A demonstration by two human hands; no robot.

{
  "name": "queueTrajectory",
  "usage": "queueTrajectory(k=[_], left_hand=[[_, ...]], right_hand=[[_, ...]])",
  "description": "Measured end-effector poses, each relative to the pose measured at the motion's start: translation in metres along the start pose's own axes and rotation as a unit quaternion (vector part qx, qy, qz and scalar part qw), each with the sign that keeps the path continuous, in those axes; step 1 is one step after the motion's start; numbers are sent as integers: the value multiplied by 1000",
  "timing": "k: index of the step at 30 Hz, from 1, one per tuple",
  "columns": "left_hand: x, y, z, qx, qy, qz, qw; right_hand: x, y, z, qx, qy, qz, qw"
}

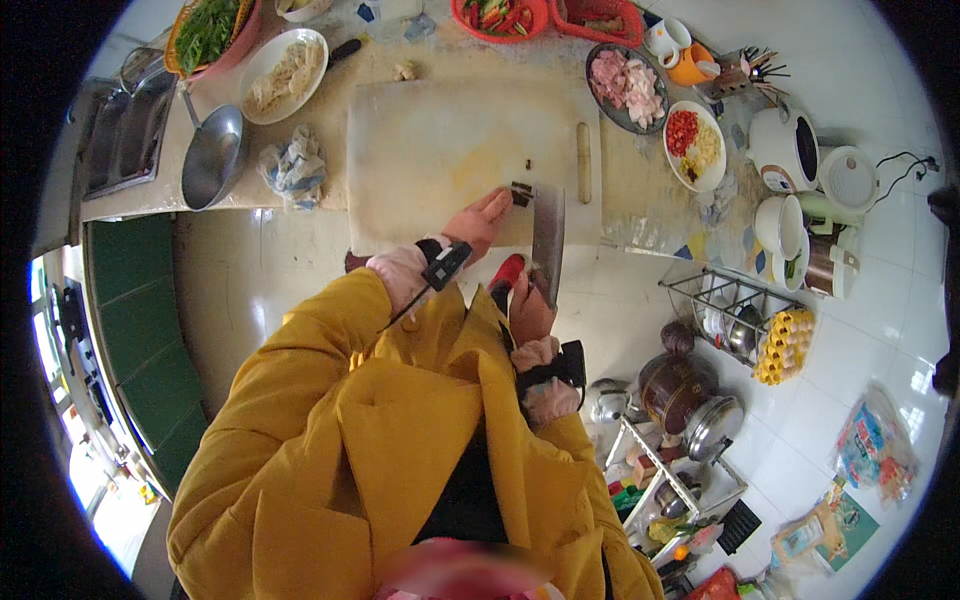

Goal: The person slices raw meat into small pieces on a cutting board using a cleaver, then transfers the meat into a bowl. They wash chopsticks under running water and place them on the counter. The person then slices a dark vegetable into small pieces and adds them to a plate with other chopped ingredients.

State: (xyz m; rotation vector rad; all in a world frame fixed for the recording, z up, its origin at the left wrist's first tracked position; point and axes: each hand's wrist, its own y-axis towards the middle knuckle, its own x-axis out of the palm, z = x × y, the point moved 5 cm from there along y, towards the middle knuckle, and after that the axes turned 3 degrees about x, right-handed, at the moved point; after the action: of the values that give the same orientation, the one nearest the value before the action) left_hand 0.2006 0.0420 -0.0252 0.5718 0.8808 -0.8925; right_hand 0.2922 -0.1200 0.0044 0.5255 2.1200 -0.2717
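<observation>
A large white plastic cutting board [420, 135] lies on the counter, its slot handle at the right. My left hand [480, 223] is at the board's near edge, its fingertips touching dark pieces of food [520, 193], whose kind I cannot tell. Just right of these, a cleaver's blade [549, 232] reaches over the board's near edge. My right hand [532, 306] is closed round the cleaver's handle, which it mostly hides. One more small dark piece [528, 164] lies farther up the board.
At the left are a wok [214, 157], a crumpled plastic bag [294, 166] and a plate of pale food [285, 76]. A plate of sliced meat [627, 88] and a dish of chopped red and pale pieces [694, 146] stand right. Red baskets [501, 34] line the back.
</observation>
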Motion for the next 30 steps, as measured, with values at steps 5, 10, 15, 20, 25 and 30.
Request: queueTrajectory(k=[5, 10, 15, 20, 25, 30], left_hand=[[-3, 0, -8, -153, -228, 15, 961], [0, -2, -2, -58, -106, 26, 992], [9, 1, -12, -101, -149, 28, 983], [2, -2, -5, -70, -100, 32, 992], [6, 1, -11, -42, -153, 59, 986], [15, 0, -13, -75, -187, 85, 976]], right_hand=[[22, 1, 11, 89, -129, -111, 981], [12, 0, 8, 75, -55, -35, 995], [6, -5, 3, 76, 61, 22, 995], [18, -5, 4, 127, -142, -102, 976], [-1, -6, -9, 34, 44, 67, 996], [29, -2, 6, 131, -117, -115, 978]])
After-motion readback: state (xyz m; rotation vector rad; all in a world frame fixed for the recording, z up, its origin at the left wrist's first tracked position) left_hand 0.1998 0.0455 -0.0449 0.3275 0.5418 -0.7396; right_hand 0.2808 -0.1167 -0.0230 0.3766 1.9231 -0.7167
